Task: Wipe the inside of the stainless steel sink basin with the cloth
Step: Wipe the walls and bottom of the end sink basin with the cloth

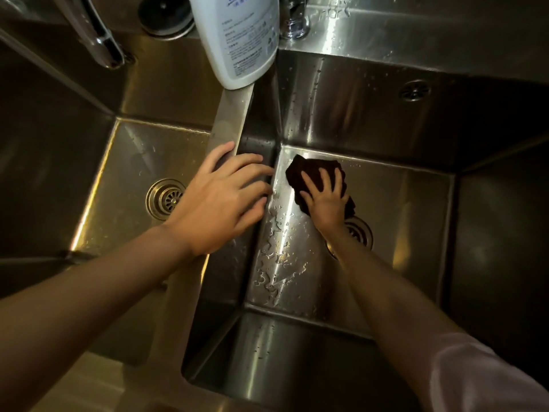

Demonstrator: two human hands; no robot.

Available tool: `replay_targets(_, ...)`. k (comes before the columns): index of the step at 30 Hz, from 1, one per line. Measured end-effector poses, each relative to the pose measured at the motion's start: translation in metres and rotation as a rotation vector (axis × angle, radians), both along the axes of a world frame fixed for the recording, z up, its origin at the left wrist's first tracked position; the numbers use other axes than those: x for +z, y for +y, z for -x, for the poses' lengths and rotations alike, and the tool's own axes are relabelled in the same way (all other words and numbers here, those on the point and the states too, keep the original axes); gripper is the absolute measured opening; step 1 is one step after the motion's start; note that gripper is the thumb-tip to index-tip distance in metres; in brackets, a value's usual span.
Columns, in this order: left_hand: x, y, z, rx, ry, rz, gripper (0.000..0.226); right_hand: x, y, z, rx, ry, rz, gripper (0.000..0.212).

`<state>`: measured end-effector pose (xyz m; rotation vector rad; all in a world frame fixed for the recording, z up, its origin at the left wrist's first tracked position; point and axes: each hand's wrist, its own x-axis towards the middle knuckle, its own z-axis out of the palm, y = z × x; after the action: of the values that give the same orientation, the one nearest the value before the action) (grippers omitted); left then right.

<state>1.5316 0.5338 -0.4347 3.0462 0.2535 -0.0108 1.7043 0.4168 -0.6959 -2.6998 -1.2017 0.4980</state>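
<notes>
A dark brown cloth (309,169) lies on the wet floor of the right stainless steel sink basin (410,203), near its far left corner. My right hand (325,197) presses flat on the cloth with fingers spread, just beyond the basin's drain (361,233), which my wrist partly hides. My left hand (225,197) rests on the steel divider (228,126) between the two basins, fingers straight and reaching over its edge. Water drops cover the basin floor to the left of the cloth.
A white detergent bottle (240,37) stands on the divider at the back. A chrome tap (98,34) hangs over the left basin, which has its own drain (165,197). A second tap base (295,19) and an overflow grille (414,90) sit at the back right.
</notes>
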Motion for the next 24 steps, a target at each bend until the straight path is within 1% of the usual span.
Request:
replay_targets(3, 0.000, 0.000, 0.000, 0.003, -0.006, 0.010, 0.032, -0.001, -0.028, 0.025, -0.041, -0.048, -0.020, 0.048)
replay_targets(6, 0.000, 0.000, 0.000, 0.004, -0.008, 0.017, 0.033, -0.002, -0.037, 0.035, -0.036, -0.019, -0.004, 0.048)
replay_targets(9, 0.002, 0.001, -0.001, -0.002, -0.001, 0.018, 0.033, 0.001, -0.018, 0.024, -0.065, 0.046, -0.011, 0.045)
replay_targets(13, 0.001, 0.002, -0.001, -0.008, -0.008, 0.019, 0.031, 0.005, 0.030, -0.003, -0.090, 0.115, -0.018, 0.044)
replay_targets(16, -0.001, 0.002, 0.000, -0.006, -0.015, 0.023, 0.030, 0.008, 0.056, -0.017, -0.053, 0.152, -0.005, 0.044)
replay_targets(18, -0.001, 0.003, 0.000, -0.005, -0.018, 0.025, 0.029, 0.008, 0.056, -0.015, -0.040, 0.133, -0.004, 0.045)
replay_targets(20, 0.000, 0.002, -0.001, -0.012, -0.014, 0.021, 0.030, 0.008, 0.041, -0.005, 0.007, 0.100, -0.011, 0.046)
replay_targets(24, 0.001, 0.001, -0.001, -0.017, -0.017, 0.014, 0.029, 0.004, -0.010, 0.023, 0.220, 0.021, -0.053, 0.048)
